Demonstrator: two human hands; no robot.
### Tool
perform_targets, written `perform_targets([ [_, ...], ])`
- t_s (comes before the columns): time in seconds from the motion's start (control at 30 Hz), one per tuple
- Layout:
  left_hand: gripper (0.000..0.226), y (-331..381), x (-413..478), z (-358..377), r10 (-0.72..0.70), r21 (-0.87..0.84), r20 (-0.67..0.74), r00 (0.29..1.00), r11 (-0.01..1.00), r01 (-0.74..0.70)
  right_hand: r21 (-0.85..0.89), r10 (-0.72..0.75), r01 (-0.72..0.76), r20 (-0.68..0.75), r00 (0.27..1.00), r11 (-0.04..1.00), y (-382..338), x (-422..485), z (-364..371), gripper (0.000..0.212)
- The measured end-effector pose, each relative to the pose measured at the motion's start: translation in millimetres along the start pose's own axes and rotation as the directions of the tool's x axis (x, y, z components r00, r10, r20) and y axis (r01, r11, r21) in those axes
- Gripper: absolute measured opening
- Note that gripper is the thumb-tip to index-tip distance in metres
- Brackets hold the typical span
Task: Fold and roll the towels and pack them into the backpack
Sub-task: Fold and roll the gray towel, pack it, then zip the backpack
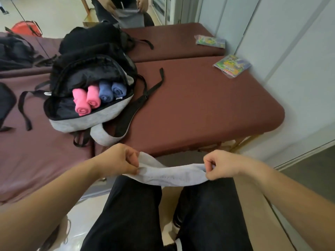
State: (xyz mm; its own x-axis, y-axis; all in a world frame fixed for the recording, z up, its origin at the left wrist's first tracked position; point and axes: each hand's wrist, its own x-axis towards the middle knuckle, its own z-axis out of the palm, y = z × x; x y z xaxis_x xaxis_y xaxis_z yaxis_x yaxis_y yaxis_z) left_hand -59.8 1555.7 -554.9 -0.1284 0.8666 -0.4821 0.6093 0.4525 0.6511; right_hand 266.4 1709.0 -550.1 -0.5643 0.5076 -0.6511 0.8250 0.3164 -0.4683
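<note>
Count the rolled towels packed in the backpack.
4, all in the open backpack, in a row from left: near pink roll, far pink roll, left blue roll, right blue roll. More may be hidden deeper inside.

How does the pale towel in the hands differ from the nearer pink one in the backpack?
The pale towel is stretched unrolled between the left hand and right hand, which pinch its ends; the nearer pink towel is rolled tight. The pale towel hangs over the lap; the pink towel lies in the open backpack. One is pale lavender, the other bright pink. Both are soft cloth.
</note>
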Motion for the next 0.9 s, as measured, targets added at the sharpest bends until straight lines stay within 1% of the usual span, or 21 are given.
perform_targets([
  [0.1, 0.017, -12, -9, 13, -0.021, -0.051, 0.035, 0.999, 0.998, 0.023, -0.028, -0.007, 0.007, 0.002, 1.000, 1.000, 7, 0, 22, 0.011],
  [0.17, 0.016, -10, -11, 11, -0.012, -0.093, 0.045, 0.999, 0.996, 0.016, 0.017, -0.003, 0.003, -0.020, 1.000, 1.000, 8, -2, 21, 0.013],
  [0.23, 0.016, -4, -12, 4, 0.014, -0.127, 0.016, 1.000, 0.992, -0.012, 0.092, -0.020, 0.024, -0.045, 0.999, 0.995, 5, -4, 10, 0.017],
  [0.3, 0.016, 7, -12, -8, 0.054, -0.214, -0.056, 0.997, 0.975, -0.065, 0.174, -0.041, 0.063, -0.128, 0.991, 0.983, 1, -7, -3, 0.014],
  [0.37, 0.014, 18, -11, -21, 0.112, -0.320, -0.168, 0.979, 0.934, -0.162, 0.296, -0.066, 0.140, -0.246, 0.967, 0.945, -5, -12, -19, 0.014],
  [0.43, 0.013, 30, -8, -36, 0.172, -0.340, -0.288, 0.942, 0.901, -0.268, 0.401, -0.096, 0.243, -0.353, 0.931, 0.883, -14, -18, -36, 0.021],
  [0.5, 0.016, 42, -6, -51, 0.202, -0.361, -0.374, 0.905, 0.867, -0.343, 0.428, -0.121, 0.324, -0.436, 0.892, 0.844, -23, -24, -54, 0.023],
  [0.57, 0.021, 52, -6, -65, 0.222, -0.351, -0.450, 0.865, 0.846, -0.401, 0.392, -0.138, 0.379, -0.521, 0.843, 0.838, -30, -28, -72, 0.026],
  [0.6, 0.021, 56, -7, -71, 0.238, -0.321, -0.467, 0.851, 0.852, -0.414, 0.340, -0.151, 0.382, -0.544, 0.825, 0.859, -31, -28, -80, 0.027],
  [0.63, 0.021, 57, -7, -76, 0.248, -0.279, -0.467, 0.849, 0.869, -0.408, 0.274, -0.167, 0.361, -0.541, 0.824, 0.891, -33, -29, -86, 0.026],
  [0.7, 0.020, 55, -4, -80, 0.239, -0.183, -0.441, 0.865, 0.920, -0.348, 0.151, -0.187, 0.292, -0.485, 0.854, 0.944, -36, -30, -92, 0.024],
  [0.77, 0.020, 52, -1, -79, 0.208, -0.080, -0.434, 0.877, 0.960, -0.267, 0.048, -0.203, 0.250, -0.447, 0.871, 0.967, -39, -29, -92, 0.023],
  [0.8, 0.021, 53, 0, -78, 0.190, -0.059, -0.449, 0.873, 0.969, -0.241, 0.021, -0.208, 0.243, -0.446, 0.870, 0.970, -42, -30, -91, 0.023],
  [0.83, 0.021, 53, 0, -77, 0.182, -0.069, -0.464, 0.867, 0.968, -0.240, 0.026, -0.210, 0.250, -0.460, 0.863, 0.968, -44, -30, -91, 0.023],
  [0.9, 0.019, 57, -1, -76, 0.164, -0.180, -0.494, 0.854, 0.942, -0.285, 0.105, -0.197, 0.291, -0.519, 0.832, 0.951, -45, -29, -91, 0.023],
])
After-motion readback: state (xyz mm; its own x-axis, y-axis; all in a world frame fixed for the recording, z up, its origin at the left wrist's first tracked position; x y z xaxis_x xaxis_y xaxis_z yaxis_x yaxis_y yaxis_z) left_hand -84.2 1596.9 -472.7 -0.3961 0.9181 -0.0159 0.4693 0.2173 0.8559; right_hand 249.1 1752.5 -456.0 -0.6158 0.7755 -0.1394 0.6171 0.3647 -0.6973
